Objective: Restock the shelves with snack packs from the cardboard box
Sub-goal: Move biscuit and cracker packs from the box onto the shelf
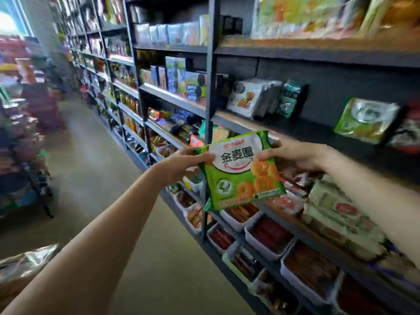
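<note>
Head view: we hold a green snack pack (242, 171) up in front of the dark shelves (295, 130). Our left hand (181, 165) pinches its upper left edge, and our right hand (295, 155) pinches its upper right edge, thumb on the printed face. A matching green pack (366, 120) leans on the shelf board further right. White trays of reddish snacks (268, 237) fill the lower shelf.

Glossy plastic snack pack (241, 171); matt dark metal shelf frame (210, 87).
</note>
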`<action>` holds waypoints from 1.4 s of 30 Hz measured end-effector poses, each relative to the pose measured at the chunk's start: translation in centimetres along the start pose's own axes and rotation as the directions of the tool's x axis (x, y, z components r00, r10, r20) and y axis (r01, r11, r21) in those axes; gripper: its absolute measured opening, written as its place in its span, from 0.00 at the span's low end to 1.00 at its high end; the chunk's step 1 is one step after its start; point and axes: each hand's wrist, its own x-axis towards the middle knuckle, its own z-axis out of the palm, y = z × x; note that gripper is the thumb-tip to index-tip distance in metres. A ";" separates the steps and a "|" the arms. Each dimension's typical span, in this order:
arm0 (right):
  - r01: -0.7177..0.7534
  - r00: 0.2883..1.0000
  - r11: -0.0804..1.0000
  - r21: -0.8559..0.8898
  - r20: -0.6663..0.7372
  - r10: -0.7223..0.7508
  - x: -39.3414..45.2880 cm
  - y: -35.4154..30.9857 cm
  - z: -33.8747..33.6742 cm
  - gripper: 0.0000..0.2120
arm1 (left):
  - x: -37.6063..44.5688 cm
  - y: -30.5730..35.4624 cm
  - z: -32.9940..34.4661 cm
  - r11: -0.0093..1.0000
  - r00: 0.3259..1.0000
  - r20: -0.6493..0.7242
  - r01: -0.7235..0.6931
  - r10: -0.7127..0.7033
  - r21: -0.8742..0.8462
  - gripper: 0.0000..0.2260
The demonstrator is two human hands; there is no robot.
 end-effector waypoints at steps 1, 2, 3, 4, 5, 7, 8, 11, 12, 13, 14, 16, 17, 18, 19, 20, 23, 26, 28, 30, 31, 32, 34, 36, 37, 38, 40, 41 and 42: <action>0.017 0.998 1.000 0.021 -0.054 -0.016 -0.8 1.3 -2.9 0.06 | 2.3 1.5 2.7 0.999 0.999 0.006 -0.049 0.049 0.018 0.05; 0.030 0.997 0.999 0.020 -0.070 -0.029 -1.1 2.3 -4.1 0.09 | 3.7 2.2 4.0 0.996 0.996 -0.014 -0.088 0.088 0.027 0.07; 0.033 0.996 0.999 0.008 -0.082 -0.033 -0.9 3.4 -4.6 0.13 | 4.5 2.7 4.8 0.992 0.992 -0.037 -0.121 0.122 0.041 0.10; 0.030 0.992 0.999 0.012 -0.123 -0.029 -1.4 4.6 -5.7 0.15 | 6.2 3.6 6.5 0.986 0.987 -0.030 -0.159 0.161 0.059 0.13; 0.037 0.985 0.999 0.020 -0.167 -0.033 -1.6 6.0 -6.8 0.17 | 7.6 4.5 8.3 0.979 0.983 -0.007 -0.182 0.184 0.086 0.13; 0.045 0.956 0.996 0.080 -0.294 -0.020 -2.0 8.1 -8.4 0.19 | 10.1 6.0 11.3 0.965 0.974 0.053 -0.224 0.219 0.133 0.11; 0.062 0.931 0.991 0.117 -0.366 -0.015 -2.3 9.1 -9.3 0.19 | 11.5 6.7 12.7 0.961 0.967 0.098 -0.246 0.235 0.125 0.10; 0.134 0.831 0.970 0.202 -0.557 0.001 -3.0 10.4 -12.5 0.17 | 14.8 8.8 16.4 0.943 0.930 0.203 -0.326 0.307 0.066 0.10; 0.173 0.792 0.960 0.221 -0.611 -0.001 -3.2 10.6 -13.6 0.16 | 16.1 9.1 17.5 0.938 0.922 0.211 -0.344 0.326 0.053 0.11; 0.215 0.753 0.949 0.229 -0.657 -0.013 -3.3 10.7 -14.7 0.16 | 17.2 9.4 18.6 0.934 0.916 0.211 -0.356 0.341 0.040 0.12; 0.252 0.718 0.941 0.228 -0.696 -0.023 -3.3 10.7 -15.7 0.14 | 18.5 9.6 19.6 0.934 0.915 0.205 -0.358 0.348 0.012 0.13; 0.293 0.665 0.928 0.231 -0.746 -0.024 -3.0 10.4 -17.5 0.10 | 21.0 10.1 21.6 0.938 0.919 0.188 -0.335 0.346 -0.090 0.15; 0.317 0.641 0.917 0.242 -0.767 -0.019 -2.7 10.2 -18.4 0.10 | 22.2 10.5 22.3 0.940 0.925 0.183 -0.310 0.332 -0.140 0.16; 0.341 0.613 0.904 0.259 -0.790 -0.005 -2.3 10.0 -19.3 0.10 | 23.6 10.8 23.0 0.944 0.929 0.198 -0.278 0.312 -0.178 0.16; 0.366 0.585 0.888 0.278 -0.811 0.013 -1.8 9.7 -20.3 0.10 | 25.0 11.1 23.6 0.949 0.929 0.226 -0.253 0.292 -0.187 0.15; 0.384 0.557 0.877 0.289 -0.830 0.030 -1.4 9.5 -21.3 0.10 | 26.4 11.5 24.2 0.956 0.925 0.257 -0.241 0.278 -0.168 0.11; 0.355 0.506 0.895 0.272 -0.860 0.061 0.0 9.7 -24.0 0.10 | 30.7 12.2 25.7 0.967 0.907 0.343 -0.255 0.244 -0.013 0.03; 0.294 0.446 0.915 0.276 -0.887 0.124 1.6 11.5 -25.8 0.13 | 34.5 11.7 27.7 0.972 0.885 0.427 -0.230 0.186 0.055 0.04; 0.263 0.401 0.919 0.293 -0.900 0.172 2.9 12.7 -26.8 0.16 | 36.0 11.5 28.9 0.978 0.875 0.458 -0.201 0.156 0.050 0.07; 0.225 0.372 0.924 0.310 -0.904 0.213 4.2 13.5 -27.6 0.19 | 37.9 11.2 30.4 0.975 0.885 0.438 -0.210 0.157 0.077 0.11; 0.215 0.357 0.921 0.326 -0.904 0.237 4.9 13.9 -28.1 0.21 | 39.1 11.0 31.2 0.967 0.892 0.420 -0.230 0.166 0.107 0.15; 0.212 0.340 0.915 0.344 -0.904 0.261 5.6 14.3 -28.4 0.22 | 40.7 10.4 32.2 0.960 0.896 0.402 -0.254 0.187 0.120 0.21; 0.203 0.311 0.910 0.363 -0.905 0.291 6.6 14.8 -29.1 0.20 | 42.3 9.7 33.3 0.950 0.913 0.360 -0.267 0.195 0.163 0.30; 0.152 0.274 0.925 0.348 -0.914 0.299 7.2 15.3 -29.7 0.20 | 41.6 9.8 33.3 0.949 0.928 0.320 -0.257 0.189 0.185 0.28; 0.123 0.261 0.933 0.339 -0.918 0.300 7.4 15.4 -30.0 0.21 | 41.2 10.0 33.2 0.949 0.933 0.306 -0.253 0.189 0.186 0.28; 0.116 0.253 0.934 0.339 -0.919 0.302 7.6 15.7 -30.4 0.24 | 40.8 10.1 33.0 0.948 0.937 0.287 -0.259 0.200 0.185 0.28; 0.163 0.275 0.918 0.361 -0.911 0.309 8.0 15.9 -31.0 0.26 | 40.6 10.1 32.8 0.947 0.946 0.243 -0.262 0.215 0.184 0.35; 0.190 0.298 0.907 0.376 -0.902 0.311 8.1 15.9 -31.2 0.26 | 40.3 10.2 32.6 0.943 0.951 0.223 -0.262 0.216 0.206 0.36; 0.203 0.310 0.899 0.389 -0.896 0.318 8.3 16.0 -31.3 0.25 | 40.0 10.3 32.5 0.933 0.954 0.210 -0.262 0.212 0.248 0.37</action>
